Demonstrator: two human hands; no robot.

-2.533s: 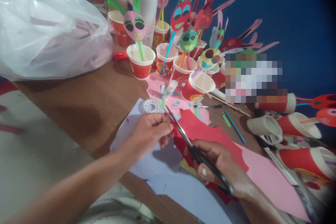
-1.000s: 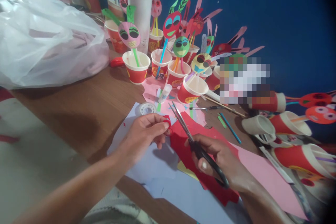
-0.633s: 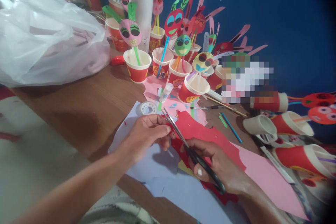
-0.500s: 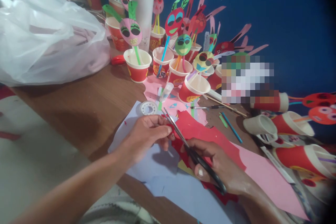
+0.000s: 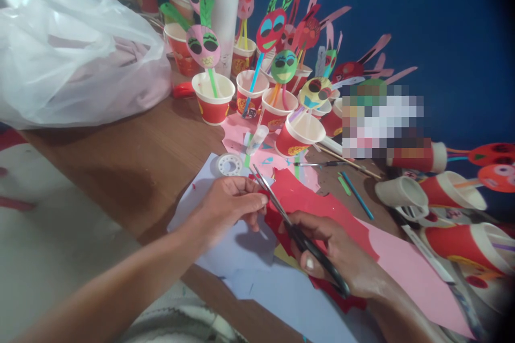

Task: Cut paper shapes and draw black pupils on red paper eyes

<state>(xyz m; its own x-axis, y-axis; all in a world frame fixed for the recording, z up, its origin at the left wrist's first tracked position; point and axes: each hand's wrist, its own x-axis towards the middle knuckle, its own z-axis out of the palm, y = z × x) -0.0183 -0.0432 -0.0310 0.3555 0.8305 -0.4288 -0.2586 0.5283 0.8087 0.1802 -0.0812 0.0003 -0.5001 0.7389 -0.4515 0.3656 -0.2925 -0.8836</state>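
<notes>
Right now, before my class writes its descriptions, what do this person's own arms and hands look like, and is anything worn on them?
The left hand and right hand wear no gloves. The left forearm and right forearm are bare where visible: no sleeve, watch or bracelet shows. No ring is visible, though some fingers are partly hidden.

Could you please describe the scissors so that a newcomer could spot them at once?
On the brown table, find the large red paper. Over it, the right hand holds the scissors, blades beside the left hand; black handles and slim metal blades distinguish them from the paper.
</notes>
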